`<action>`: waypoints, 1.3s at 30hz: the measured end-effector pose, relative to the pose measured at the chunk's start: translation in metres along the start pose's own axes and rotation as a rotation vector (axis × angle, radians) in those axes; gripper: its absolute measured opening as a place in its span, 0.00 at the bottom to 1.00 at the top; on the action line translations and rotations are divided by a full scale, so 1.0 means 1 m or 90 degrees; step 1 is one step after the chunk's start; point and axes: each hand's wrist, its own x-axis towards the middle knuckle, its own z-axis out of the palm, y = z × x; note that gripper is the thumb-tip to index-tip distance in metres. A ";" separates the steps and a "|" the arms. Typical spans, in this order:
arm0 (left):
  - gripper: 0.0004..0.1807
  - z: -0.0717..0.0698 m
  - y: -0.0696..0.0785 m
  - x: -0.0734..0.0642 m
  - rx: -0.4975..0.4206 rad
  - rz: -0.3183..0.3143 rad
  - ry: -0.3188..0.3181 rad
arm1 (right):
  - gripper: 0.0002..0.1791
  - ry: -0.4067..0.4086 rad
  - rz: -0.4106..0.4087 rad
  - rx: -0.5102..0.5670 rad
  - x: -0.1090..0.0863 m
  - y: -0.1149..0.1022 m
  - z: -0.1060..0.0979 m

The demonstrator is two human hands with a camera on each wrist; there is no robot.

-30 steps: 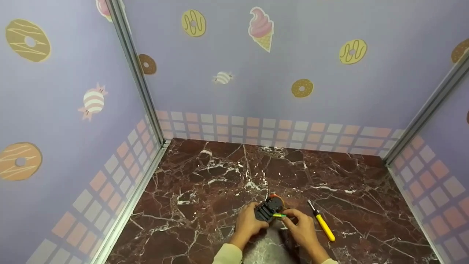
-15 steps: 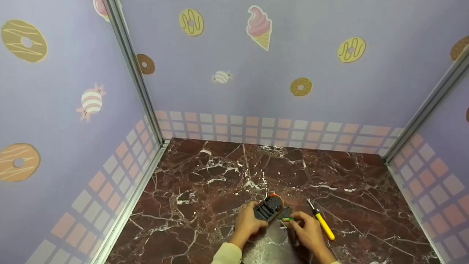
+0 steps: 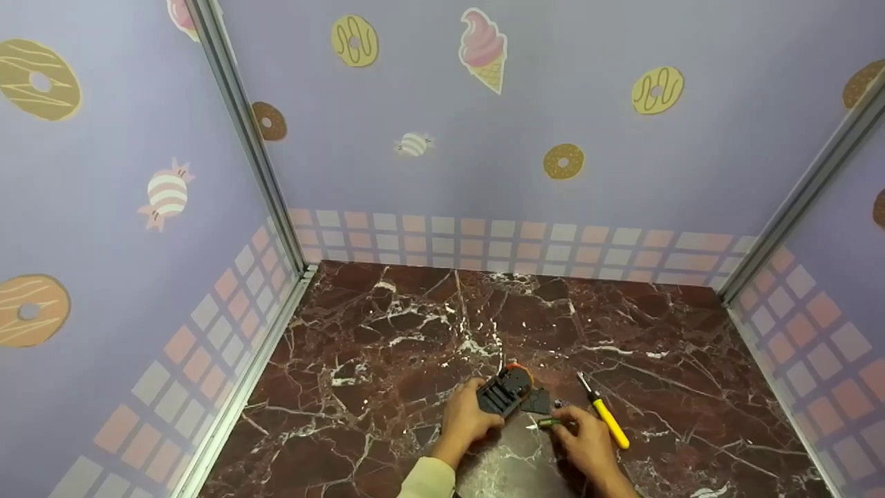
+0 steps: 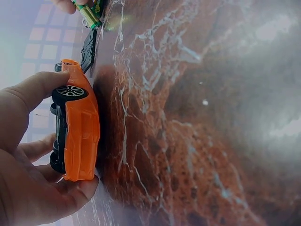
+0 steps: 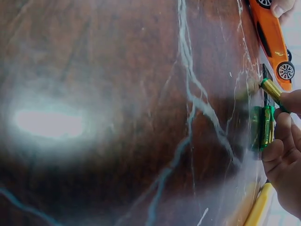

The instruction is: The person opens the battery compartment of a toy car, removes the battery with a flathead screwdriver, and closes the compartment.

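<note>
An orange toy car (image 3: 508,389) lies wheels up, its black underside showing an open battery compartment with slots. My left hand (image 3: 464,418) grips it by the body; in the left wrist view its orange side (image 4: 81,127) and wheels show between thumb and fingers. To the right of the car, my right hand (image 3: 586,437) pinches a green and gold battery (image 5: 271,88) between thumb and finger, low over the table. A second battery (image 5: 267,126) lies on the table right by that hand's fingertips. A flat black cover (image 3: 536,401) rests between the car and the right hand.
A screwdriver (image 3: 610,423) with a yellow handle lies right of the right hand. Beneath everything is a dark red marbled table (image 3: 387,332). Patterned purple panels (image 3: 442,180) with metal corner posts enclose it at the back and sides.
My right hand has drawn the battery away from the car's compartment, to the right and down toward the table. The black cover has come into sight. My left hand keeps holding the car.
</note>
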 end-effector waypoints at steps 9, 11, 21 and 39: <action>0.43 0.001 -0.003 0.000 -0.001 0.000 0.007 | 0.13 0.014 -0.010 -0.029 -0.005 0.002 0.000; 0.43 0.001 -0.004 0.000 -0.003 -0.001 0.010 | 0.13 0.019 -0.014 -0.036 -0.005 0.003 0.000; 0.42 0.004 -0.005 0.000 -0.013 0.006 0.014 | 0.11 0.028 -0.034 -0.085 -0.009 0.005 -0.001; 0.43 0.003 -0.003 0.002 -0.006 -0.008 0.003 | 0.12 0.008 -0.014 -0.140 -0.008 0.006 -0.002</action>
